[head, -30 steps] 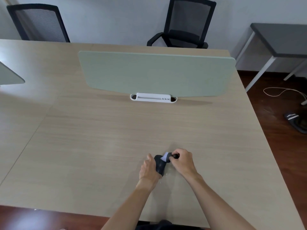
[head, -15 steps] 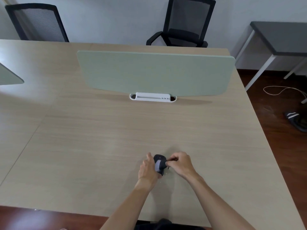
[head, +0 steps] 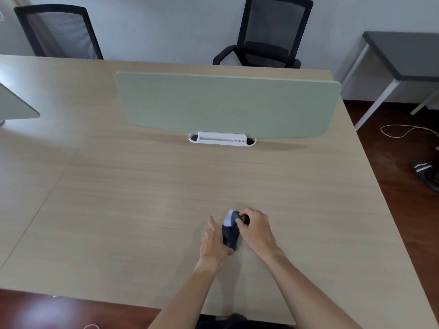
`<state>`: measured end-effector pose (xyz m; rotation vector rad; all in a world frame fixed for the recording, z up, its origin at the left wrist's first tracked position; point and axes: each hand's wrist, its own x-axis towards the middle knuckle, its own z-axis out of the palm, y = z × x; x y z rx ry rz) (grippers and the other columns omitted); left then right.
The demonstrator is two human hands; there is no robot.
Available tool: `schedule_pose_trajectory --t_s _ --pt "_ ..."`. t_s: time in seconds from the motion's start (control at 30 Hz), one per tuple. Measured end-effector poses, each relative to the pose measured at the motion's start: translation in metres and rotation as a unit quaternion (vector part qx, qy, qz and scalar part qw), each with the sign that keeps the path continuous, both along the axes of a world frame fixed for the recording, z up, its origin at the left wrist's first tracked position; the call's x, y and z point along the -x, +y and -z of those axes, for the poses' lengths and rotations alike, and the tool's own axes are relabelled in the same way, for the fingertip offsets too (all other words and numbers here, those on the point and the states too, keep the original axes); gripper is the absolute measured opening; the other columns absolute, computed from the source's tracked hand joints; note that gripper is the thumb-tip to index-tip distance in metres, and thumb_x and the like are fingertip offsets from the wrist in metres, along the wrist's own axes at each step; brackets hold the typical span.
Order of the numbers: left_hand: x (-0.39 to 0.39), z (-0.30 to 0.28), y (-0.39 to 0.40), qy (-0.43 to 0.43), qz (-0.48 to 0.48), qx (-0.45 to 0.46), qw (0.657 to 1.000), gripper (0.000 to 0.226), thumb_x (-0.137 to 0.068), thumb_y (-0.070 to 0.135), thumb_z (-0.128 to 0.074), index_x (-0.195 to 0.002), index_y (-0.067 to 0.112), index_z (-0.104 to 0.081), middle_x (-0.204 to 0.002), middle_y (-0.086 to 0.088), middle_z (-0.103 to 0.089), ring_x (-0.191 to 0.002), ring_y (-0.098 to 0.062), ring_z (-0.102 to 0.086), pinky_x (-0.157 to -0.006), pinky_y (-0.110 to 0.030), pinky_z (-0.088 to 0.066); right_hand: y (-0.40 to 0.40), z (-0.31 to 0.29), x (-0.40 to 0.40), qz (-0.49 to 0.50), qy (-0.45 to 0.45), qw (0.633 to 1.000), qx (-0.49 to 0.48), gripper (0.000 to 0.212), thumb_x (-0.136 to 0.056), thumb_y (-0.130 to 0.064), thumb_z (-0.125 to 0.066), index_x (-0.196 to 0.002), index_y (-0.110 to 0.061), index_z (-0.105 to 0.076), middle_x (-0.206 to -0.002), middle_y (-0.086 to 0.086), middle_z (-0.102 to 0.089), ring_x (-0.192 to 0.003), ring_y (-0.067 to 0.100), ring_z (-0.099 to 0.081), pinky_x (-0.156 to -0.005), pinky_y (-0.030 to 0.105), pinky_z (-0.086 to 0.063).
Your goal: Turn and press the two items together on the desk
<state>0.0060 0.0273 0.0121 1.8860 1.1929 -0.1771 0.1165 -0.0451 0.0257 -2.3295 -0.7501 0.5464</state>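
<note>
So it's a big light wood-grain bench [head: 142, 210] filling most of the frame, with a seam running diagonally down the left side. Pale wall up top, dark reddish wood floor [head: 403, 210] down the right edge.

Upper middle there's a pale green divider panel [head: 225, 103] standing in a white base tray [head: 222, 138]; a second green panel [head: 14, 108] pokes in at the left edge. Two black mesh office chairs behind the bench, one upper left [head: 59, 32], one upper centre [head: 266, 36]. A grey side table [head: 403, 55] with white legs sits upper right, plus a white cable [head: 403, 130] and a black slipper [head: 425, 173] on the floor at right.

Lower centre: the left hand [head: 213, 241] grips a small dark object [head: 230, 236] with a light bluish patch on top, fingers wrapped round its left side. The right hand [head: 255, 227] pinches its dark knob-like end. Too blurry to say what it really is. Nothing sits between the hands and the divider.
</note>
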Motion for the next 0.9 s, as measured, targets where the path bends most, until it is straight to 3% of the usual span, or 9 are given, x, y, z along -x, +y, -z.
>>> schedule_pose_trajectory --t_s 0.07,0.13,0.23,0.33,0.43,0.5,0.57,0.73,0.9 --pt "0.000 0.003 0.001 -0.003 -0.004 -0.002 1.000 0.117 -0.060 0.010 -0.082 -0.148 0.008 -0.005 -0.086 -0.004 -0.064 -0.085 -0.026 -0.064 -0.065 -0.032 -0.053 0.001 -0.005 0.002 -0.029 0.071 0.997 -0.006 0.004 -0.077 -0.012 -0.067 -0.077 -0.014 -0.071 -0.069 -0.005 -0.065 -0.066 0.012 -0.058 -0.055 0.008 -0.040" --pt "0.002 0.006 0.001 -0.011 -0.010 0.000 1.000 0.116 -0.058 0.011 -0.080 -0.147 0.009 -0.006 -0.081 -0.002 -0.067 -0.078 -0.023 -0.064 -0.064 -0.032 -0.054 0.001 -0.004 0.003 -0.069 0.121 0.990 0.029 0.009 -0.075 -0.012 -0.070 -0.081 -0.016 -0.076 -0.073 -0.005 -0.067 -0.068 0.010 -0.059 -0.057 0.008 -0.042" --pt "0.005 0.006 0.000 -0.039 -0.033 0.022 0.998 0.116 -0.054 0.008 -0.080 -0.145 0.016 -0.010 -0.082 -0.005 -0.066 -0.083 -0.026 -0.067 -0.071 -0.040 -0.060 0.004 -0.001 0.001 -0.055 0.067 0.996 0.036 0.004 -0.078 -0.012 -0.068 -0.077 -0.013 -0.072 -0.071 -0.001 -0.066 -0.067 0.016 -0.056 -0.064 0.027 -0.047" --pt "0.005 0.002 0.000 -0.029 -0.021 0.017 0.999 0.113 -0.058 0.006 -0.083 -0.145 0.012 -0.010 -0.079 0.001 -0.058 -0.081 -0.024 -0.064 -0.065 -0.033 -0.056 0.007 -0.003 -0.005 -0.018 -0.001 1.000 0.005 0.014 -0.077 -0.007 -0.057 -0.063 -0.004 -0.054 -0.057 0.003 -0.051 -0.055 0.017 -0.040 -0.053 0.032 -0.037" --pt "0.003 0.001 0.000 -0.022 -0.018 0.015 0.999 0.117 -0.059 0.006 -0.084 -0.148 0.008 -0.007 -0.085 -0.001 -0.059 -0.087 -0.024 -0.062 -0.070 -0.033 -0.055 0.005 -0.009 -0.010 0.001 0.039 0.999 -0.029 0.013 -0.077 -0.009 -0.061 -0.065 -0.012 -0.062 -0.060 -0.004 -0.057 -0.056 0.010 -0.049 -0.053 0.019 -0.039" --pt "0.002 0.000 0.001 -0.015 -0.019 0.016 1.000 0.121 -0.060 0.006 -0.085 -0.150 0.007 -0.004 -0.094 -0.003 -0.057 -0.097 -0.025 -0.060 -0.076 -0.032 -0.054 0.003 -0.012 -0.011 -0.034 0.104 0.994 -0.006 0.007 -0.076 -0.011 -0.065 -0.073 -0.014 -0.071 -0.067 -0.006 -0.064 -0.060 0.004 -0.054 -0.052 0.008 -0.040" --pt "0.001 -0.001 0.001 -0.009 -0.020 0.010 1.000 0.119 -0.060 0.006 -0.085 -0.149 0.007 -0.006 -0.091 -0.003 -0.054 -0.093 -0.025 -0.057 -0.073 -0.032 -0.053 -0.001 -0.007 -0.009 -0.074 0.137 0.987 0.035 0.008 -0.076 -0.014 -0.069 -0.080 -0.014 -0.075 -0.074 -0.003 -0.069 -0.064 0.005 -0.057 -0.053 0.006 -0.039" --pt "0.004 -0.006 0.000 -0.007 -0.003 0.005 1.000 0.115 -0.061 0.007 -0.083 -0.148 0.009 -0.008 -0.077 -0.001 -0.055 -0.081 -0.024 -0.061 -0.065 -0.030 -0.052 -0.015 0.009 -0.010 0.071 0.022 0.997 -0.031 0.006 -0.080 -0.011 -0.067 -0.074 -0.008 -0.069 -0.071 0.005 -0.068 -0.070 0.023 -0.061 -0.064 0.030 -0.047" --pt "0.005 -0.010 0.002 -0.006 0.014 -0.002 1.000 0.099 -0.061 0.010 -0.079 -0.141 0.017 -0.021 -0.069 0.004 -0.050 -0.073 -0.022 -0.055 -0.061 -0.033 -0.050 -0.031 0.007 -0.010 0.154 0.167 0.971 -0.077 0.010 -0.078 -0.017 -0.072 -0.070 -0.010 -0.072 -0.061 0.006 -0.067 -0.053 0.017 -0.058 -0.058 0.026 -0.047"
